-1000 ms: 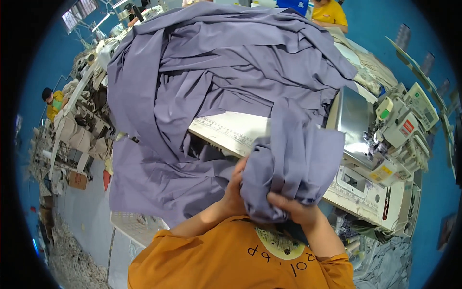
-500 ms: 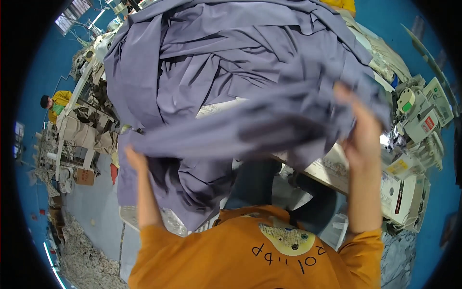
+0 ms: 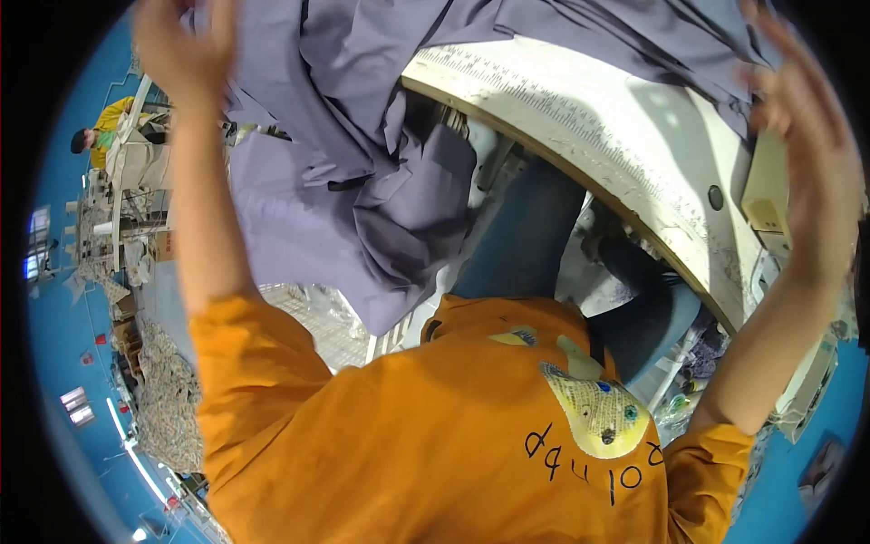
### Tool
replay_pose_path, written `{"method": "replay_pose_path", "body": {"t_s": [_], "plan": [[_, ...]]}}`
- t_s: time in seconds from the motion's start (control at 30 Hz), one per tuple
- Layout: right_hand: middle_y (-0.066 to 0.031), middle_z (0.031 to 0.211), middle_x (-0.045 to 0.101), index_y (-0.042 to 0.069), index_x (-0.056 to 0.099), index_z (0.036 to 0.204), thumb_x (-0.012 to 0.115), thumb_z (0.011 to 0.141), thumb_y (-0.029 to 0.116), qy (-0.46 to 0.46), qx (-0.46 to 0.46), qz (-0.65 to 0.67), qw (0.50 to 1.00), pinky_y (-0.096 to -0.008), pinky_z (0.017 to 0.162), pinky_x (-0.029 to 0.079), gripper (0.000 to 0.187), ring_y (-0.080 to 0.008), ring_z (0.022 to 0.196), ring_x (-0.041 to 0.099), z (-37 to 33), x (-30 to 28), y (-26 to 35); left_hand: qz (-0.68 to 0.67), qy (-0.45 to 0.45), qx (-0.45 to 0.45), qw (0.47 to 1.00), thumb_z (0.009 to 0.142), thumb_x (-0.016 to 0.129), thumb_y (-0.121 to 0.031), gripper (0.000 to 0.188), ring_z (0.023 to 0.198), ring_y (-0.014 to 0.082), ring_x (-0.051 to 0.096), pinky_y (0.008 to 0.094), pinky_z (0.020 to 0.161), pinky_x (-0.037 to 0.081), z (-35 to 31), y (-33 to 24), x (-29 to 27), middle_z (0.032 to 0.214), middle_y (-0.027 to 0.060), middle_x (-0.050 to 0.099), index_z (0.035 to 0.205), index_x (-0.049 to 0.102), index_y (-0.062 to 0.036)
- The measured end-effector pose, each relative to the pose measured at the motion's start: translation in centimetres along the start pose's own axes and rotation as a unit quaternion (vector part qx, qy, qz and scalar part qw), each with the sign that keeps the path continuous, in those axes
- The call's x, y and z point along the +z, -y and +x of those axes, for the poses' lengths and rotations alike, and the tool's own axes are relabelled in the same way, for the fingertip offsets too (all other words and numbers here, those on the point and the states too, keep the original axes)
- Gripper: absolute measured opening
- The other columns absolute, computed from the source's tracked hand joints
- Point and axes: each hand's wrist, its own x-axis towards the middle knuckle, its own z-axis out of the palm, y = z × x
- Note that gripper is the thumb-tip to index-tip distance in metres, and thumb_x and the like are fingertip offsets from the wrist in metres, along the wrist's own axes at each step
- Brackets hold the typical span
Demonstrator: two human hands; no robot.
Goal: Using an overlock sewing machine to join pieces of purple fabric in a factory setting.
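Observation:
A large heap of grey-purple cloth point(image 3: 362, 54) lies folded and crumpled across the far side of the table point(image 3: 580, 118), and part of it hangs down over the left near edge. My left hand point(image 3: 186, 54) is raised at the top left, over or beside the cloth; it is blurred and its fingertips are cut off by the picture's edge. My right hand point(image 3: 797, 118) is up at the far right, by the cloth's right end. Its fingers look apart, though motion smears them, and any contact with the cloth is unclear.
The pale table has a ruler scale along its curved-looking near edge and a beige machine part point(image 3: 768, 186) at its right. A white plastic basket point(image 3: 317, 317) stands under the hanging cloth. A person in yellow point(image 3: 111, 122) works at the far left. My legs reach under the table.
The long cloth strip stretched between my hands has gone from in front of me. Both hands have moved farther away and apart, and more bare table shows. The view has shifted.

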Motion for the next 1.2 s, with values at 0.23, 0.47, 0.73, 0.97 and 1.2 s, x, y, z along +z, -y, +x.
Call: {"method": "replay_pose_path", "body": {"t_s": [0.23, 0.47, 0.73, 0.97, 1.2], "plan": [[-0.0133, 0.103, 0.069, -0.001, 0.065, 0.112, 0.062, 0.093, 0.01, -0.146, 0.207, 0.007, 0.967, -0.0209, 0.062, 0.045, 0.022, -0.0093, 0.068, 0.059, -14.2, 2.2, -0.1, -0.259, 0.4, -0.173, 0.862, 0.074, 0.076, -0.026, 0.026, 0.076, 0.0307, 0.061, 0.04, 0.066, 0.05, -36.0, -18.8, -0.8, 0.087, 0.0101, 0.064, 0.091, 0.067, -0.0077], [-0.0126, 0.1, 0.07, -0.001, 0.064, 0.111, 0.062, 0.094, 0.009, -0.145, 0.193, 0.05, 0.969, -0.0196, 0.058, 0.044, 0.021, -0.0076, 0.065, 0.056, -15.0, 3.9, -0.3, -0.172, 0.556, -0.38, 0.719, 0.078, 0.073, -0.015, 0.027, 0.082, 0.0329, 0.064, 0.0404, 0.073, 0.052, -47.7, -20.0, -4.2, 0.096, 0.0098, 0.065, 0.1, 0.062, -0.0057], [-0.0107, 0.099, 0.07, -0.001, 0.064, 0.111, 0.062, 0.094, 0.011, -0.14, 0.211, 0.051, 0.966, -0.0187, 0.058, 0.044, 0.021, -0.0065, 0.065, 0.056, -15.1, 4.2, -0.1, -0.451, 0.153, -0.618, 0.626, 0.09, 0.063, -0.005, 0.02, 0.093, 0.0173, 0.064, 0.0303, 0.082, 0.051, -37.4, -9.4, 7.6, 0.099, 0.0091, 0.064, 0.108, 0.057, -0.0011], [-0.0114, 0.096, 0.069, -0.002, 0.064, 0.111, 0.061, 0.094, 0.008, -0.122, 0.182, 0.062, 0.974, -0.019, 0.058, 0.044, 0.02, -0.0075, 0.063, 0.057, -16.1, 3.6, -0.6, -0.24, 0.43, -0.19, 0.85, 0.057, 0.081, -0.008, 0.091, 0.134, 0.036, 0.039, 0.0457, 0.108, 0.037, -40.7, -10.6, 4.5, 0.146, 0.0163, 0.039, 0.14, 0.042, -0.0128], [-0.0118, 0.095, 0.07, -0.002, 0.064, 0.111, 0.06, 0.094, 0.006, -0.089, 0.173, 0.054, 0.979, -0.0191, 0.057, 0.045, 0.019, -0.0074, 0.063, 0.057, -16.3, 3.4, -0.6, -0.284, 0.538, -0.096, 0.788, 0.059, 0.078, -0.011, 0.085, 0.134, 0.0343, 0.039, 0.0459, 0.11, 0.033, -43.1, -18.6, -3.0, 0.15, 0.0127, 0.035, 0.137, 0.046, -0.0155]]}}
